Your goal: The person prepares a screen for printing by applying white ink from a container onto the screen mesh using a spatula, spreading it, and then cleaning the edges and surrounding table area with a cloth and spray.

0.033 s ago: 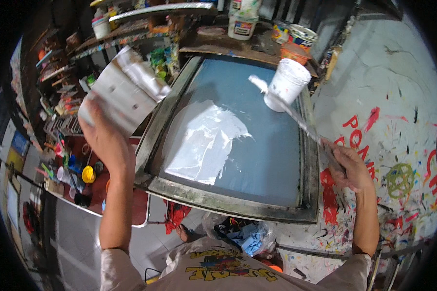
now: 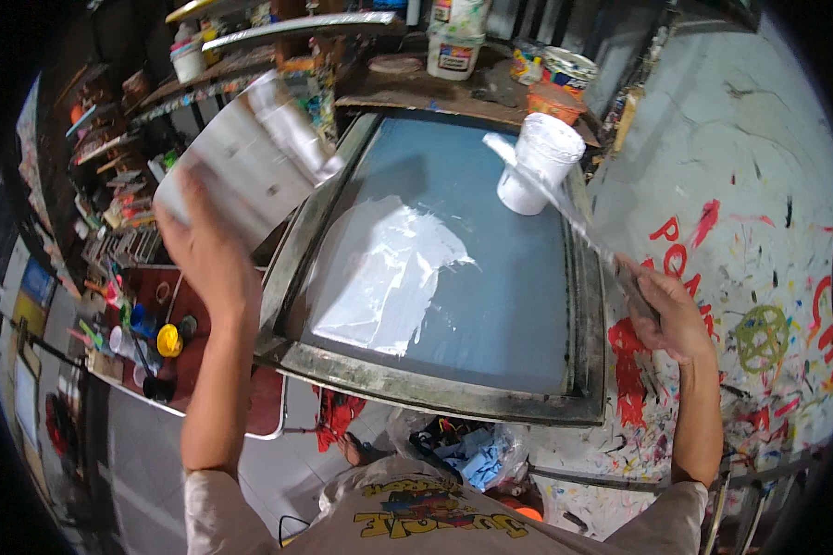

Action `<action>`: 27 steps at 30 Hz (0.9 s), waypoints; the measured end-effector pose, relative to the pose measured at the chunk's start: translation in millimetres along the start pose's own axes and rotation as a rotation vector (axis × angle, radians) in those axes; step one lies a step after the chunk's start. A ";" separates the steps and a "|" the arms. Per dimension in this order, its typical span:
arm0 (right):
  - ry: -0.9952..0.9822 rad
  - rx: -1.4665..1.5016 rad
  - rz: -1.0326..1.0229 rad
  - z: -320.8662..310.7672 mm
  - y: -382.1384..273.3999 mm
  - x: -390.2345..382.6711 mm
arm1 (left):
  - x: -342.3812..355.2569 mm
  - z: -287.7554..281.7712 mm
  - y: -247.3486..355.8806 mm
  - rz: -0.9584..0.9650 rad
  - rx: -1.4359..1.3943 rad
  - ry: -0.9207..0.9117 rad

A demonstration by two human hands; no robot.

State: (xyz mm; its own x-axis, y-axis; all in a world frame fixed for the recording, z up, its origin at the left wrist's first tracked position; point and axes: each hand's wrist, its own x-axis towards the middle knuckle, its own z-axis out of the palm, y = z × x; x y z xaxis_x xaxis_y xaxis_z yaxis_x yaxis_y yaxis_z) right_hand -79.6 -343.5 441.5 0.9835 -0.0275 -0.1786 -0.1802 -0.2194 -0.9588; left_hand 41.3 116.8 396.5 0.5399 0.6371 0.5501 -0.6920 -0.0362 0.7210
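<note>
My left hand (image 2: 205, 236) is closed on a wide, pale metal plate (image 2: 231, 162), motion-blurred, with white material along its far edge, tilted over the left side of a screen frame (image 2: 426, 393). A patch of white paint (image 2: 375, 277) lies spread on the frame's blue-grey mesh (image 2: 500, 314). In my right hand (image 2: 662, 310) is a long, narrow stick or scraper (image 2: 588, 236) with white paint on its tip, reaching over the frame. Its tip overlaps a white tub (image 2: 541, 148) at the frame's back right corner; whether they touch I cannot tell.
A shelf (image 2: 379, 88) behind the frame holds several paint tubs (image 2: 453, 57). Crowded shelves line the left. A red tray (image 2: 211, 384) with cups and tools is low at left, a paint-marked grey board (image 2: 736, 185) at right, a bag of cloths (image 2: 453, 449) below.
My left hand has moved the plate a little rightward and upward. The stick's tip in my right hand has also shifted slightly rightward and away from me.
</note>
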 end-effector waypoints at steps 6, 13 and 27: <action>0.525 -0.511 -0.400 -17.6 12.1 2.9 | -3.2 170.4 14.5 0.319 0.027 -0.275; 0.891 -1.291 -0.739 -0.5 37.5 24.7 | -22.3 275.9 -19.4 0.246 0.035 -0.329; 0.722 -1.459 -0.483 -18.0 54.4 -17.4 | -27.4 307.3 -65.0 0.258 0.128 -0.463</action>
State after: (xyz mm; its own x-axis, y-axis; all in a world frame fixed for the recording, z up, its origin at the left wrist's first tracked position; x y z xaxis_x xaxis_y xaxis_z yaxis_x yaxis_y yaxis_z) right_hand -106.3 -372.6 396.5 0.8206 -0.0097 0.5714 -0.1285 -0.9774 0.1681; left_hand 218.7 -134.9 464.1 0.5348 0.1904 0.8232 -0.7817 -0.2585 0.5676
